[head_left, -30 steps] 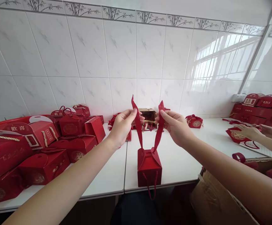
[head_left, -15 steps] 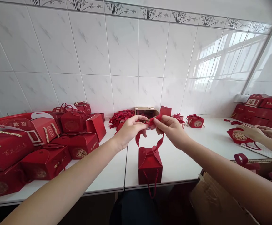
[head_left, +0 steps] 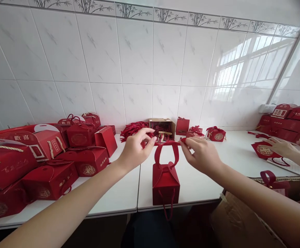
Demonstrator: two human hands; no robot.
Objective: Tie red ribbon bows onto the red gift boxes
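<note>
A small red gift box (head_left: pixel 165 189) stands upright at the table's front edge, with a thin red cord loop hanging down its near side. From its top rises a red ribbon (head_left: pixel 176 155), forming a loop that is drawn together above the box. My left hand (head_left: pixel 137 148) is closed on one ribbon end at the left of the loop; its fingertips partly hide that end. On the right, my right hand (head_left: pixel 203 151) pinches the other end. Between both hands the ribbon runs nearly level across the loop's top.
Several red gift boxes (head_left: pixel 51 179) crowd the left side. By the wall are a heap of red ribbons (head_left: pixel 133 130), an open carton (head_left: pixel 162 120) and small boxes (head_left: pixel 216 134). At right, another person's hands (head_left: pixel 281 146) handle a red box; a cardboard box (head_left: pixel 239 217) stands below.
My hands have moved apart, left and right, pulling the ribbon ends outward. The ribbon, bunched between my fingers before, now stretches level above the box. The box stays in place.
</note>
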